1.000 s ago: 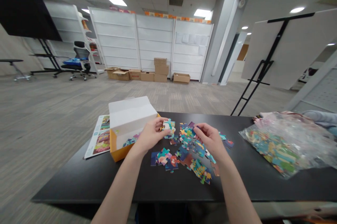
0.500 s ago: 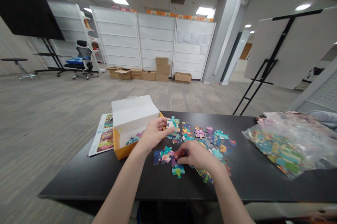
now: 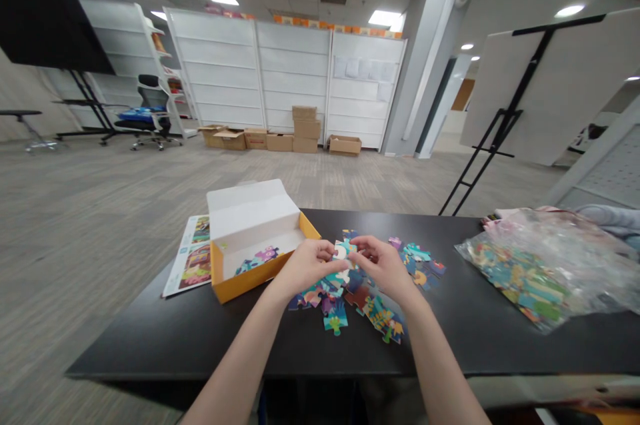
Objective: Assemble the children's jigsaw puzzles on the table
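Observation:
Between my hands is a teal-and-white jigsaw puzzle piece (image 3: 342, 250), raised over the pile. My left hand (image 3: 311, 265) pinches it from the left with thumb and fingers. My right hand (image 3: 384, 270) is closed at its right edge, thumb and fingertips on the puzzle piece; whether a second piece is between them is hidden. Below lie loose puzzle pieces, among them a teal one with a green figure (image 3: 335, 318) and a patterned yellow-and-teal cluster (image 3: 383, 320). More pieces (image 3: 417, 252) spread to the right, partly behind my right hand.
An open yellow box (image 3: 260, 286) with a white lid and several pieces inside stands left on the black table (image 3: 200, 345). Beside it lies a picture sheet (image 3: 193, 258). A clear plastic bag of puzzle pieces (image 3: 520, 278) rests at the right.
My right hand has lifted from the lower pieces and moved up to the piece in my left hand. My left hand has come slightly right and down with it, uncovering more of the box.

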Motion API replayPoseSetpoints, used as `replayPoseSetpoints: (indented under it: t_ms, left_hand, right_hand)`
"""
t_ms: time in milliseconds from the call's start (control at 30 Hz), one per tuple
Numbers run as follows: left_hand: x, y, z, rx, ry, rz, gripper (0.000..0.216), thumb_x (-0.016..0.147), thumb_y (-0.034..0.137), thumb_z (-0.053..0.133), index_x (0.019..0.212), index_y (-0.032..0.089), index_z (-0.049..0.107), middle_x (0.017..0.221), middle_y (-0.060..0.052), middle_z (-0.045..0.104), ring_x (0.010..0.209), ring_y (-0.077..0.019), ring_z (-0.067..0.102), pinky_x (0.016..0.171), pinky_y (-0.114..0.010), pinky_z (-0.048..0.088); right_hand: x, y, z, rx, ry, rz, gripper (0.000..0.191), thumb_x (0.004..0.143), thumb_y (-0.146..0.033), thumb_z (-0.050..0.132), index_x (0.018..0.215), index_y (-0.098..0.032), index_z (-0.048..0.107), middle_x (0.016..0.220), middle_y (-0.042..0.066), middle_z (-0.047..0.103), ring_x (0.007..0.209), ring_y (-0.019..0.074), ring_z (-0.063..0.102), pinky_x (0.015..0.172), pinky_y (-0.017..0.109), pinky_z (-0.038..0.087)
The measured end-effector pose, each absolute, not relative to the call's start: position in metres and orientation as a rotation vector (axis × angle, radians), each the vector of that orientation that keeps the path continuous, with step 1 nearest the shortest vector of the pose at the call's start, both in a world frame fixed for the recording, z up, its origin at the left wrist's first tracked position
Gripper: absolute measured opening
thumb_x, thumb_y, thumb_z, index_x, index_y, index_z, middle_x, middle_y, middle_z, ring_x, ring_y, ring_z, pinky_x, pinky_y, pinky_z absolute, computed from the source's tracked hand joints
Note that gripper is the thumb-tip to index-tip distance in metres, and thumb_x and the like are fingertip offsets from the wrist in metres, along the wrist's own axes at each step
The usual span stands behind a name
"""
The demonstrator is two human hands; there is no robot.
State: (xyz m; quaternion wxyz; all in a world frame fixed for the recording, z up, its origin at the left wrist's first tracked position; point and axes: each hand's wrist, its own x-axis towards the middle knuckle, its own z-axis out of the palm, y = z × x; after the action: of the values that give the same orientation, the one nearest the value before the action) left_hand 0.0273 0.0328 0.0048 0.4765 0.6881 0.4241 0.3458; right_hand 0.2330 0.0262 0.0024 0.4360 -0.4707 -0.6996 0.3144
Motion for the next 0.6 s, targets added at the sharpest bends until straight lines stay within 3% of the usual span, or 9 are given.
replayPoseSetpoints:
  t_ms: [200, 400, 600]
  left_hand:
    - [0.030, 0.033, 0.010, 1.647, 1.027, 0.846, 0.038, 0.067, 0.031, 0.081, 0.098, 0.014, 0.069, 0.088, -0.005, 0.073, 0.079, -0.0193, 0.070, 0.073, -0.031, 0.057]
    - [0.020, 0.037, 0.009, 1.692, 1.105, 0.938, 0.036, 0.074, 0.036, 0.077, 0.102, 0.014, 0.069, 0.090, -0.008, 0.074, 0.084, -0.0213, 0.071, 0.076, -0.033, 0.057]
    - [0.020, 0.038, 0.003, 1.682, 1.133, 0.941, 0.042, 0.075, 0.042, 0.076, 0.105, 0.014, 0.067, 0.093, -0.009, 0.076, 0.085, -0.0229, 0.072, 0.079, -0.035, 0.057]
  right_hand:
    - [0.250, 0.031, 0.005, -1.155, -1.571, 0.861, 0.035, 0.078, -0.050, 0.073, 0.091, -0.018, 0.065, 0.074, 0.002, 0.067, 0.066, 0.0158, 0.061, 0.059, 0.027, 0.047]
    - [0.306, 0.026, 0.012, -1.332, -1.526, 0.924, 0.049, 0.073, -0.060, 0.075, 0.094, -0.017, 0.065, 0.068, 0.002, 0.066, 0.059, 0.0146, 0.057, 0.055, 0.026, 0.043]
    - [0.357, 0.010, 0.006, -1.476, -1.770, 1.109, 0.041, 0.077, -0.056, 0.072, 0.078, -0.015, 0.070, 0.065, 0.002, 0.065, 0.058, 0.0128, 0.054, 0.057, 0.025, 0.041]
